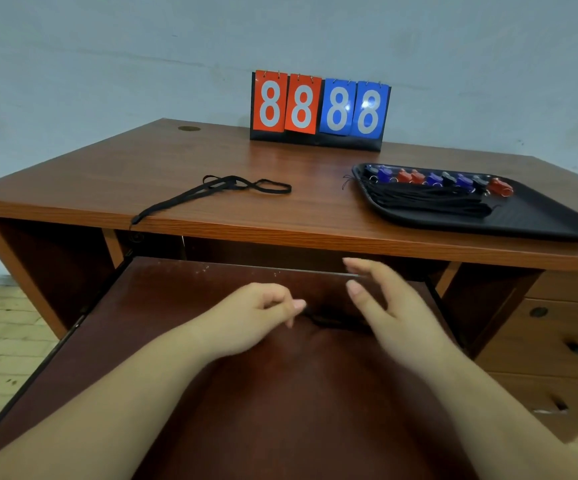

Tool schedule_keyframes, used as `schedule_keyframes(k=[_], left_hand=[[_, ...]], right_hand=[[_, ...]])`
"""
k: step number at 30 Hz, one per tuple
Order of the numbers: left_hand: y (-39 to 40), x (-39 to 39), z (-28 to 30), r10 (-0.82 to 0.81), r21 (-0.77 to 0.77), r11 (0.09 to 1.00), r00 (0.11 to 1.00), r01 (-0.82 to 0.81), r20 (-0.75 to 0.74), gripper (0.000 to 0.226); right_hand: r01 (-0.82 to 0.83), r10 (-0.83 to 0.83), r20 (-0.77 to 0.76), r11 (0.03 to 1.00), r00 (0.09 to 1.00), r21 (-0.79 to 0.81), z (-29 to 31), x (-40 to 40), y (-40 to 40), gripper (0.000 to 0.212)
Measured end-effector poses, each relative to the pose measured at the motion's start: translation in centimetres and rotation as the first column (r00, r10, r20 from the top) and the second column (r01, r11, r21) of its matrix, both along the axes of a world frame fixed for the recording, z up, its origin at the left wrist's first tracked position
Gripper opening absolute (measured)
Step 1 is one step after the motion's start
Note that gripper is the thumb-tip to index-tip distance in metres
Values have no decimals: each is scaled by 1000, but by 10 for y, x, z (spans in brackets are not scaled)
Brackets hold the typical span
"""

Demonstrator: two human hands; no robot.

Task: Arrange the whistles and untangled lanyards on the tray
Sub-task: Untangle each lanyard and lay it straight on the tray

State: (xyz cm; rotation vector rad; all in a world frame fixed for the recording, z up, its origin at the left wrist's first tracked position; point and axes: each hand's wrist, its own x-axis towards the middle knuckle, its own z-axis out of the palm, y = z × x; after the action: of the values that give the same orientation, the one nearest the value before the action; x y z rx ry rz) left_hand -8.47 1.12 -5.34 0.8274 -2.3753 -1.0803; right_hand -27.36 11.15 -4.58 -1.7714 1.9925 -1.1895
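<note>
Left hand [256,315] fingers pinched on black lanyard [329,320] over pull-out shelf [183,341]; right hand [394,306] fingers spread, just beside it. Second lanyard [211,190] near surface [142,168] front edge. Tray [529,216] at right edge holds whistles [436,178], bundled lanyards [429,202].

left hand [259,315] grip pinched; right hand [393,308] fingers spread.

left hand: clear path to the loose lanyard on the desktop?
Probably yes. The lanyard lies alone on the desk's left half, nothing around it. The left hand is low over the pull-out shelf, pinching a black cord, so it must release and lift.
</note>
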Motion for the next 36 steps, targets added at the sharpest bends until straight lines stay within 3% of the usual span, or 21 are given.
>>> schedule_keyframes(k=[4, 8, 11, 14, 17, 19, 22, 25, 30, 32, 33, 35, 36], left_hand=[[10, -10, -2, -58, -13, 998, 998, 57, -39, 26], [7, -6, -3, 40, 46, 998, 996, -37, -85, 28], [7, -7, -2, 156, 222, 968, 976, -120, -151, 25], [9, -12, 0, 293, 569, 818, 912, -84, -286, 10], [12, -15, 5, 378, 758, 648, 836, 69, -399, 6], [13, -16, 5, 389, 792, 593, 809, 147, -441, 10], [15, -18, 3, 371, 781, 600, 804, 175, -465, 12], [19, -20, 4, 348, 757, 610, 778, 236, -523, 12], [16, -20, 11, 446, 800, 521, 704, 297, -552, 14], [11, -17, 10, 412, 780, 575, 736, 249, -538, 11], [7, -14, 8, 352, 730, 660, 787, 175, -507, 10], [-3, -4, 2, 147, 436, 900, 937, 6, -316, 9], [-9, 1, 0, 68, 248, 968, 985, -27, -158, 9]], right_hand=[[-226, 228, 12, 960, 974, 163, -6, 32, 3, 31], [-168, 154, 108, 976, 982, 142, -9, 37, 2, 23], [-156, 148, 75, 980, 986, 120, -11, 35, 2, 19], [-98, 90, 104, 992, 990, 80, -10, 32, 1, 12], [-76, 67, 154, 996, 986, 52, -9, 31, 1, 10], [-80, 69, 203, 996, 977, 47, -9, 30, 1, 14], [-106, 93, 252, 993, 963, 41, -8, 30, 1, 20], [-160, 143, 198, 984, 970, 73, -7, 29, 0, 31], [-225, 212, 88, 959, 973, 172, -6, 29, 1, 36], [-226, 229, 20, 940, 973, 254, -4, 25, 2, 26], [-215, 233, -26, 932, 972, 291, -3, 22, 2, 23], [-189, 236, -92, 913, 967, 362, -2, 17, 2, 19], [-176, 234, -105, 903, 966, 393, -1, 14, 2, 17]])
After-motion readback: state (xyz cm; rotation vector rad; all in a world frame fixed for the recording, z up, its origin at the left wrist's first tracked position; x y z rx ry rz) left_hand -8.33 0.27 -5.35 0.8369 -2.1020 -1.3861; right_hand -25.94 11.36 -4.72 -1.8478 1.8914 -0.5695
